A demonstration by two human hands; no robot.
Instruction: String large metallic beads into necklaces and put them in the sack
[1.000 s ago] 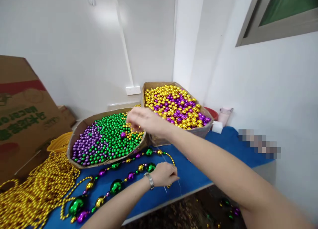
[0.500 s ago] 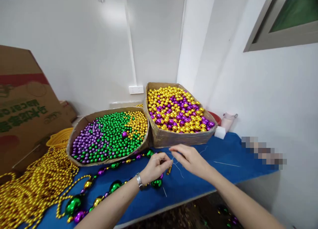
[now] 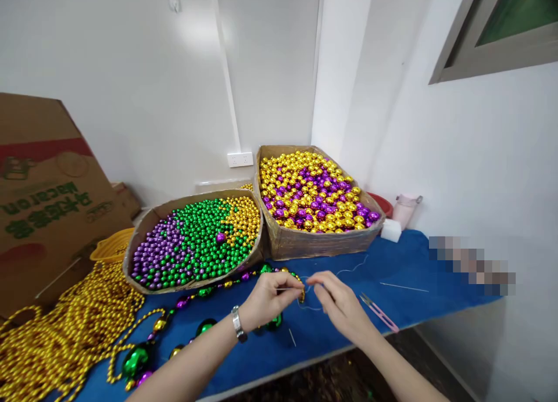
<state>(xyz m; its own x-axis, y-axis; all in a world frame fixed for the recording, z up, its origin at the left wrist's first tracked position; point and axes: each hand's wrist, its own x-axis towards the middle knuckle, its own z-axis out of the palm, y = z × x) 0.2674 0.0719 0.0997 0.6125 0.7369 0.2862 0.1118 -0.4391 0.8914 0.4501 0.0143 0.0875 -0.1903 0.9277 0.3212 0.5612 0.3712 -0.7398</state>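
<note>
My left hand (image 3: 267,300), with a watch on its wrist, is closed in a pinch on a thin needle and thread just above the blue table (image 3: 331,323). My right hand (image 3: 340,306) sits close beside it, fingers pinched on the thread and a small gold bead. A bead strand (image 3: 192,326) of green, purple and gold balls lies under and left of my left hand. Behind it stand two cardboard trays: the left tray (image 3: 148,225) with small purple, green and gold beads, the right tray (image 3: 305,245) with larger gold and purple beads.
A heap of gold bead chains (image 3: 61,338) covers the table's left end, beside a large cardboard box (image 3: 47,198) and a yellow basket (image 3: 107,248). Pink snips (image 3: 379,312) and a loose needle (image 3: 403,287) lie right of my hands. A white block (image 3: 391,230) sits by the wall.
My right hand came back from the small-bead tray to the table and met my left hand at the thread. The view shifted, bringing the pink snips into sight.
</note>
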